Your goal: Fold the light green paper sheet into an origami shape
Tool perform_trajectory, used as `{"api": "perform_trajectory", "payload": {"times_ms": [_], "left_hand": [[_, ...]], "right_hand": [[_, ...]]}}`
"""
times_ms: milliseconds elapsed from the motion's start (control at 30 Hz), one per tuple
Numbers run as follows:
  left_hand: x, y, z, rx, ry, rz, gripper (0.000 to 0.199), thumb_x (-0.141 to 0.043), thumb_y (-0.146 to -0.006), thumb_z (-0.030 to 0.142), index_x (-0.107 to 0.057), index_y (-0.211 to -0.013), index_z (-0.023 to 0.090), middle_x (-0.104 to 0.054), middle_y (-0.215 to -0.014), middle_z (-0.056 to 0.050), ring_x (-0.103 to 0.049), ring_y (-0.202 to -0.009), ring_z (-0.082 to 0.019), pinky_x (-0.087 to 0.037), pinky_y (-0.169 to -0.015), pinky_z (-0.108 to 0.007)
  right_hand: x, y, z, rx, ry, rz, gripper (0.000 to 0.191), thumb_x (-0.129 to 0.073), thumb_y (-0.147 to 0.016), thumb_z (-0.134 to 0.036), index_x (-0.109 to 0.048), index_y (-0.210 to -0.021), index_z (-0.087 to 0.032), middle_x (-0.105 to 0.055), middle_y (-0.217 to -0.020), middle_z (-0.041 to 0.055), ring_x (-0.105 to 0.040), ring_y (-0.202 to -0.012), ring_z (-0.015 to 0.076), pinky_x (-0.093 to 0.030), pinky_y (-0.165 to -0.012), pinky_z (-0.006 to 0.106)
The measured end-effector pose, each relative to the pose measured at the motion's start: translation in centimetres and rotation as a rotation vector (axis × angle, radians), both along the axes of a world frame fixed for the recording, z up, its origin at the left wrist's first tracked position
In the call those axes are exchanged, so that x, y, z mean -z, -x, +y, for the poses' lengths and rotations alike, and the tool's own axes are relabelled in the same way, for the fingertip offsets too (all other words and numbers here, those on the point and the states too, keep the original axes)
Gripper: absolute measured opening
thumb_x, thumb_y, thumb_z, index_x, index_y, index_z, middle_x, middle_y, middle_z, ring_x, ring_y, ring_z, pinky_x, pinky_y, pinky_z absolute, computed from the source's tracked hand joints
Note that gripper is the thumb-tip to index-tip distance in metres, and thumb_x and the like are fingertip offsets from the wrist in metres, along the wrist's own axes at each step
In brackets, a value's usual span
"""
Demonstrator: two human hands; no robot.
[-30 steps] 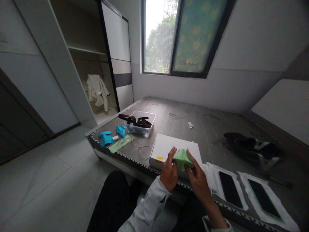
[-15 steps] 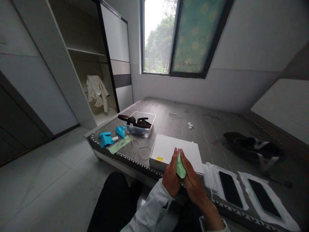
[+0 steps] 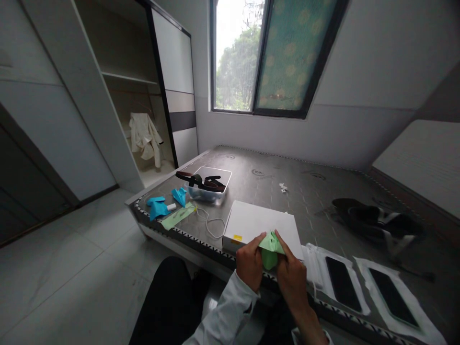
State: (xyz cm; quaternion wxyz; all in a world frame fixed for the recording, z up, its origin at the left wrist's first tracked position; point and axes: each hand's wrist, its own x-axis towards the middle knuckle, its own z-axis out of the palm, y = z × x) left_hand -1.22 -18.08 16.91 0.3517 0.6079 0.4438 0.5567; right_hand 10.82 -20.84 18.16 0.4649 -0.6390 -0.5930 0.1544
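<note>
A folded piece of light green paper [image 3: 270,253] is held between both hands above the front edge of a white box [image 3: 260,218]. My left hand [image 3: 248,262] grips its left side, thumb and fingers closed on the paper. On the opposite side my right hand [image 3: 293,274] pinches it, the index finger pointing up along the fold. The paper's upper part spreads out wide, while a lower flap hangs between the palms. Some of its folds are hidden by my fingers.
Left of the box lie a white cable [image 3: 212,221], a green paper strip [image 3: 178,216], blue folded papers [image 3: 158,208] and a clear plastic bin [image 3: 208,195] with dark straps. To the right are two dark phones [image 3: 343,282] on white wrapping and a black strapped item [image 3: 377,218].
My palms were pressed together around the narrow folded paper. Now my hands are farther apart and the paper's top has opened out wider between the fingers.
</note>
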Motion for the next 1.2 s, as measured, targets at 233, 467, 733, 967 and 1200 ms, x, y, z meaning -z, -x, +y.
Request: {"api": "perform_trajectory", "payload": {"times_ms": [233, 467, 733, 967, 1200], "left_hand": [[-1.1, 0.6, 0.4, 0.002, 0.141, -0.13, 0.037, -0.05, -0.08, 0.012, -0.071, -0.109, 0.02, -0.074, -0.103, -0.006, -0.07, -0.092, -0.021, -0.056, -0.082, -0.032], [-1.7, 0.0, 0.2, 0.132, 0.138, -0.383, 0.028, -0.055, -0.083, 0.019, -0.068, -0.107, 0.017, -0.074, -0.102, -0.006, -0.069, -0.085, -0.018, -0.054, -0.073, -0.025], [-2.0, 0.3, -0.2, 0.028, 0.061, -0.263, 0.032, -0.047, -0.075, 0.008, -0.076, -0.078, 0.021, -0.075, -0.097, -0.004, -0.069, -0.091, -0.019, -0.056, -0.083, -0.032], [-3.0, 1.6, 0.2, 0.28, -0.065, -0.178, 0.037, -0.048, -0.08, 0.009, -0.074, -0.103, 0.021, -0.07, -0.114, -0.005, -0.063, -0.109, -0.022, -0.049, -0.098, -0.036], [-2.3, 1.6, 0.6, 0.16, -0.035, -0.197, 0.042, -0.044, -0.076, 0.006, -0.074, -0.104, 0.019, -0.07, -0.112, -0.006, -0.063, -0.108, -0.021, -0.048, -0.099, -0.037]], "right_hand": [[-0.7, 0.2, -0.1, 0.0, -0.013, 0.024, 0.056, -0.043, -0.073, -0.02, -0.064, -0.125, -0.026, -0.071, -0.114, 0.0045, -0.069, -0.076, 0.0227, -0.054, -0.067, 0.033], [-1.2, 0.2, 0.3, -0.019, -0.023, 0.232, 0.052, -0.045, -0.071, -0.022, -0.07, -0.116, -0.023, -0.071, -0.115, 0.0029, -0.068, -0.089, 0.0234, -0.054, -0.076, 0.034], [-1.9, -0.4, 0.3, -0.013, -0.01, 0.38, 0.038, -0.052, -0.07, -0.026, -0.075, -0.1, -0.02, -0.075, -0.101, 0.0058, -0.067, -0.08, 0.0234, -0.052, -0.063, 0.029], [-1.6, -1.3, 0.4, -0.138, -0.001, 0.383, 0.045, -0.049, -0.067, -0.018, -0.073, -0.106, -0.022, -0.072, -0.108, 0.0048, -0.066, -0.091, 0.0233, -0.054, -0.074, 0.031], [-1.6, -1.5, 0.8, -0.096, -0.129, 0.324, 0.028, -0.056, -0.075, -0.026, -0.076, -0.094, -0.024, -0.071, -0.11, 0.0065, -0.063, -0.105, 0.0257, -0.051, -0.093, 0.039]]}}
